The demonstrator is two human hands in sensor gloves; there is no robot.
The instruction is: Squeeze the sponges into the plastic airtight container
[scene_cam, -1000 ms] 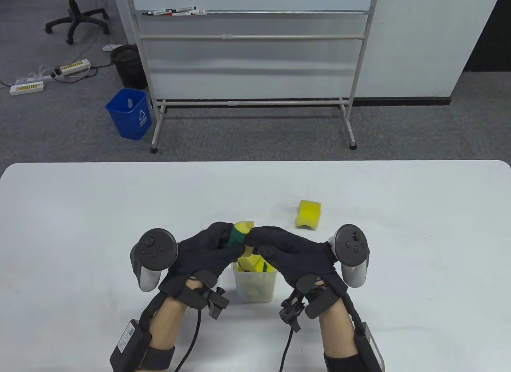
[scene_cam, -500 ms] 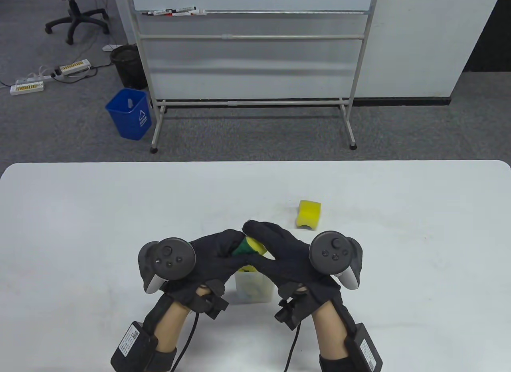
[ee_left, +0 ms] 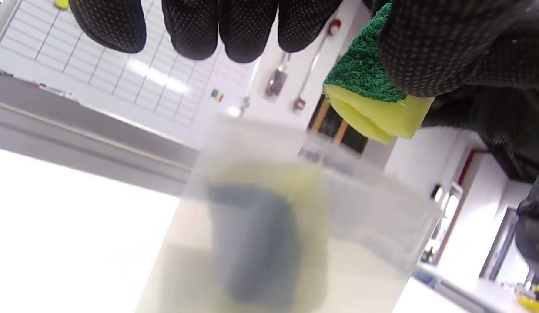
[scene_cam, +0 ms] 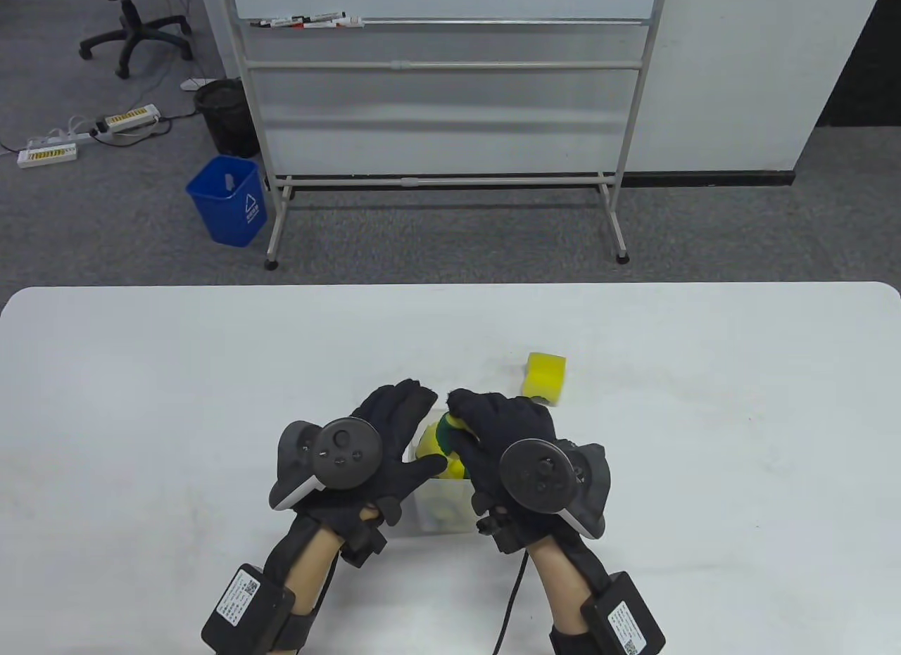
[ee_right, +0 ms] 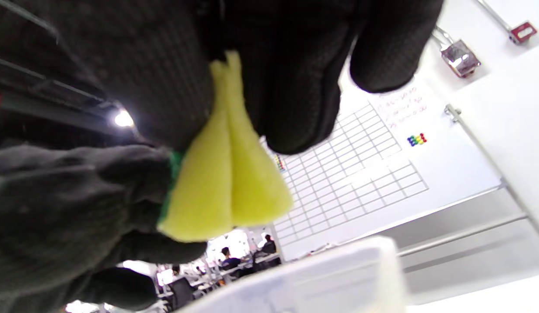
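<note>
gloved hands meet over a clear plastic container [scene_cam: 442,506] that stands on a white table [scene_cam: 141,402], near the front edge. right hand [scene_cam: 503,437] grasps a folded yellow sponge with a green scrubbing side [scene_cam: 446,433], its fingers clenched around it so the foam bulges out below them, just above the container's open mouth. in the right wrist view the sponge [ee_right: 225,191] is pinched into two yellow lobes between the fingers, with the container rim [ee_right: 339,269] blurred beneath. left hand [scene_cam: 383,447] lies beside it over the left side of the container, fingers stretched out and released; its thumb reaches toward the sponge, but contact cannot be made out. in the left wrist view the left fingers [ee_left: 247,30] hang free above the container [ee_left: 295,226], which already holds yellow and dark sponge pieces behind its cloudy wall. a second yellow sponge [scene_cam: 545,378] lies on the table beyond the right hand, apart from the container.
</note>
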